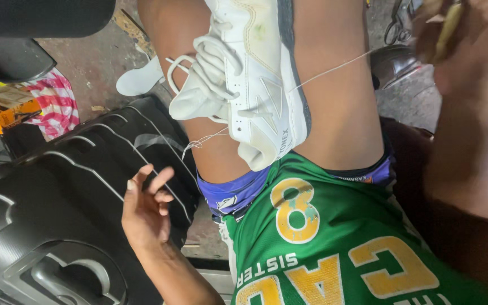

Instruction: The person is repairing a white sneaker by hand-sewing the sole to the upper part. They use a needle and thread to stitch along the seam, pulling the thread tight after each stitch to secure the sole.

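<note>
The background is a grimy concrete floor [94, 62] across the upper left of the frame, with a dark ribbed hard-shell suitcase [57, 192] filling the lower left and a pink-and-white striped cloth [57, 101] beside it. From where I sit watching, the white sneaker [255, 85] lies in the upper centre, resting across my bare thighs with its sole toward the right and its loose laces [204, 62] spilling left. A thin pale thread [329, 70] runs taut from the shoe's side up to the upper right, where my right hand [458, 51] is raised and blurred; its fingers seem closed around a small yellowish object, though I cannot tell for sure. My left hand [148, 209] hovers at lower centre-left, fingers spread and holding nothing, just beside the suitcase. I judge the sneaker light, with a soft, yielding upper and a stiffer rubber sole, so the firm grip is at the sole edge or heel. The thread looks fine and easily snapped or tangled in the laces.
</note>
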